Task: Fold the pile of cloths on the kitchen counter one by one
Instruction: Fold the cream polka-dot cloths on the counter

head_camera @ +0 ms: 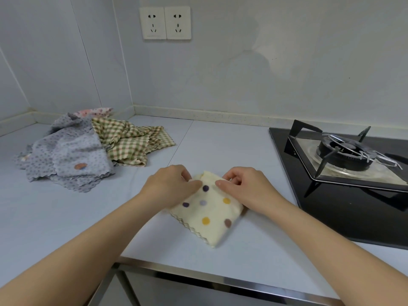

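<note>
The left hand (171,184) and right hand (244,187) each pinch the far end of the folded cloth (206,214) on the counter (220,149). The pile (88,146) lies at ten o'clock from it, the stove (344,155) at two.

A home kitchen; a black glass gas stove (344,217) with a burner (343,152) is set into the right side of the pale desk (220,146); two wall sockets (154,23) sit above its back edge; dishcloths (88,149) lie heaped near the back left corner.
</note>
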Tool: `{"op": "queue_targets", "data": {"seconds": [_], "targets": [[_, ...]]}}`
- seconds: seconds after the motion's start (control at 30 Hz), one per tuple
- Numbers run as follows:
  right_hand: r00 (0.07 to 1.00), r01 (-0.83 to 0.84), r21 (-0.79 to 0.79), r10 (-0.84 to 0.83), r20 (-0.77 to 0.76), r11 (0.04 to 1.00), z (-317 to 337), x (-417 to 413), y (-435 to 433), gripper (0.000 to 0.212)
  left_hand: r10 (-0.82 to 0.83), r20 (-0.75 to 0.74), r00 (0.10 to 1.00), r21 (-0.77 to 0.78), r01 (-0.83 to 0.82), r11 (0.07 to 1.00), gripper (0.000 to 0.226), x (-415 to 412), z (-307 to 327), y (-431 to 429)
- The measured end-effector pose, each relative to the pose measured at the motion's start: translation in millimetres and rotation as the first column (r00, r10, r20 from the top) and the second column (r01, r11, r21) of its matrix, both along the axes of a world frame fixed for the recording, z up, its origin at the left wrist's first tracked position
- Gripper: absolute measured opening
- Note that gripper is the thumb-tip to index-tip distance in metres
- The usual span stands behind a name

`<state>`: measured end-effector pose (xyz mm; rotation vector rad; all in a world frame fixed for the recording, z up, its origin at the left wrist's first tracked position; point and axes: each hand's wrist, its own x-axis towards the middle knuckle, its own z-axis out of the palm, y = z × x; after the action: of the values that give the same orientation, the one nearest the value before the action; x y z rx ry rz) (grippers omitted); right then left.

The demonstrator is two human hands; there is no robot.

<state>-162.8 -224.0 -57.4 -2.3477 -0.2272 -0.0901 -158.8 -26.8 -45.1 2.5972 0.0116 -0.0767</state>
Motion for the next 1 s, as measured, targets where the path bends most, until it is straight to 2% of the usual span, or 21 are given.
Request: {"op": "queue_targets", "data": {"seconds": [0.1,0.23,0.33,0.43,0.53,0.67,0.77,0.87,0.93,1.0], "targets": [[0.998,-0.064,-0.001,0.064,-0.023,0.998,-0.7,-2.7,0.2,0.011,-0.053,-0.044,0.998,-0.069,0.05,0.996,0.024,-0.4,2.7,-0.7],[0.989,-0.145,0.077,0.145,-0.001,0.986,-1.6,-4.9,-0.3,0.008,-0.116,-0.081,0.99,-0.315,0.085,0.945,0.021,-2.9,8.9,2.4],[0.982,-0.186,0.18,0.181,0.046,0.966,-2.8,-5.0,0.9,0.005,-0.148,-0.113,0.983,-0.506,0.071,0.86,0.031,-5.3,12.9,3.6],[0.971,-0.231,0.328,0.237,0.022,0.916,-1.0,-4.6,0.9,0.009,-0.205,-0.03,0.978,-0.613,0.144,0.777,0.04,-7.3,15.6,4.1],[0.946,-0.304,0.366,0.324,0.008,0.88,2.0,-6.0,-0.7,0.018,-0.3,0.104,0.948,-0.596,0.301,0.745,0.039,-9.9,21.3,6.2],[0.933,-0.345,0.406,0.358,0.046,0.846,4.4,-9.5,0.1,0.013,-0.393,0.177,0.902,-0.483,0.428,0.764,0.024,-13.0,30.8,7.5],[0.937,-0.346,0.37,0.341,0.081,0.862,5.4,-11.9,-1.0,0.007,-0.4,0.186,0.897,-0.346,0.441,0.828,0.011,-15.2,38.3,7.7],[0.933,-0.361,0.325,0.337,0.129,0.874,6.4,-14.7,-0.4,0.006,-0.381,0.198,0.903,-0.214,0.419,0.882,0.026,-16.1,39.6,7.8],[0.931,-0.364,0.312,0.34,0.132,0.877,8.4,-15.0,-0.7,0.006,-0.341,0.251,0.906,-0.218,0.397,0.892,0.023,-17.3,40.8,7.3],[0.924,-0.38,0.29,0.37,0.092,0.878,10.4,-14.4,-3.3,0.016,-0.324,0.262,0.909,-0.27,0.392,0.88,0.023,-18.5,45.9,8.2]]}}
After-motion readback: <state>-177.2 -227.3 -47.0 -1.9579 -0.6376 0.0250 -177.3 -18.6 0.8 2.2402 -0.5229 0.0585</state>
